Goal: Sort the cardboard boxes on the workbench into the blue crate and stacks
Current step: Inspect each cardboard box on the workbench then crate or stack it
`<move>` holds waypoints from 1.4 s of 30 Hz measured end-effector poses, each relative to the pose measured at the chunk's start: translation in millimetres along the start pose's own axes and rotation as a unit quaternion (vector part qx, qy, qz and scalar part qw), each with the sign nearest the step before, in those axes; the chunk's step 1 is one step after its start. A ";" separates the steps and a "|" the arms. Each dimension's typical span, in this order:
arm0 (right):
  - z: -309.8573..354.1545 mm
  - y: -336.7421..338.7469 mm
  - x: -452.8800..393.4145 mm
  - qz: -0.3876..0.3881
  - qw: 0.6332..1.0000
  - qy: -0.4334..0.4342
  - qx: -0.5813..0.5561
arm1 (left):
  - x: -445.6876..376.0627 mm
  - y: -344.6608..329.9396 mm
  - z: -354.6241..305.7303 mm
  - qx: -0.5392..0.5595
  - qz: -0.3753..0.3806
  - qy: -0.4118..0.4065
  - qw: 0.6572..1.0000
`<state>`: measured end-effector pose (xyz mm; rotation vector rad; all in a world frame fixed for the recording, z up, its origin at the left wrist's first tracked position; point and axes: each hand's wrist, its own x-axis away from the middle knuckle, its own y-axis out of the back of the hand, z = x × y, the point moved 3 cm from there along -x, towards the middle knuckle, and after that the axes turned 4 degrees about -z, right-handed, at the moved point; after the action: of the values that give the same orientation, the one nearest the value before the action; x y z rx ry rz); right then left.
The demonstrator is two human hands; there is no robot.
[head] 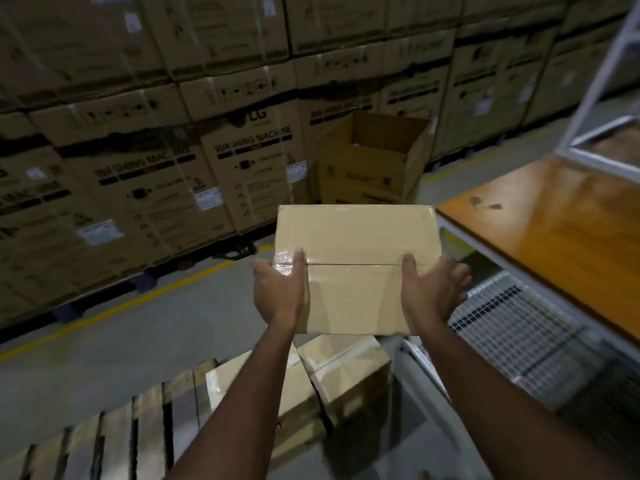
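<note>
- Cardboard box (356, 268), plain and sealed with clear tape along its middle seam, sits at the centre of the view, held up in the air off the left edge of the worktop (554, 233), which lies at about three o'clock from it.
- Left hand (278, 289) grips the box's left side; its thumb lies on the top face over the taped seam and its fingers curl under the edge, out of sight.
- Right hand (433, 289) grips the box's right side the same way, thumb on top near the seam, fingers (460, 275) wrapped round the right edge.
- Both arms reach forward from six o'clock, well extended.
- Two more taped boxes (311, 382) lie low at six o'clock from the held box, side by side and touching, resting on the wooden pallet (104, 441) that stretches towards seven o'clock.
- A wire mesh shelf (512, 327) shows below the worktop at about four o'clock.
- An open-topped carton (370, 168) stands on the floor at twelve o'clock, just beyond the held box.
- Tall stacks of washing machine cartons (145, 161) fill the background from nine to one o'clock, behind a yellow floor line (104, 311).
</note>
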<state>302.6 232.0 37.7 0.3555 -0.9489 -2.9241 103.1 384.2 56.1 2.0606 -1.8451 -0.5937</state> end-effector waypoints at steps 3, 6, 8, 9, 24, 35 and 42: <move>-12.0 50.7 13.4 -0.041 0.999 -0.008 -0.002 | 32.2 12.1 -15.4 0.013 0.030 -0.030 0.999; -28.7 99.9 23.6 -0.082 0.997 -0.006 -0.004 | 66.1 17.5 -29.1 0.024 0.061 -0.064 0.996; -41.8 132.2 30.5 -0.116 0.993 -0.009 0.002 | 89.9 16.9 -35.5 0.028 0.082 -0.083 0.993; -48.7 148.4 34.4 -0.131 0.991 -0.013 0.005 | 103.6 16.0 -38.7 0.032 0.092 -0.093 0.991; -181.6 372.2 99.0 -0.273 0.958 -0.086 0.017 | 338.5 28.6 -83.2 0.086 0.203 -0.216 0.951; -267.5 506.5 145.1 -0.383 0.907 -0.173 0.036 | 475.0 27.2 -112.0 0.104 0.295 -0.296 0.903; -310.6 593.4 163.8 -0.464 0.854 -0.220 0.087 | 569.7 6.7 -135.3 0.132 0.398 -0.329 0.846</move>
<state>199.7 -446.3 107.3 0.1647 -1.4207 -3.9258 212.6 -187.5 120.8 1.0189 -3.0416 -0.8858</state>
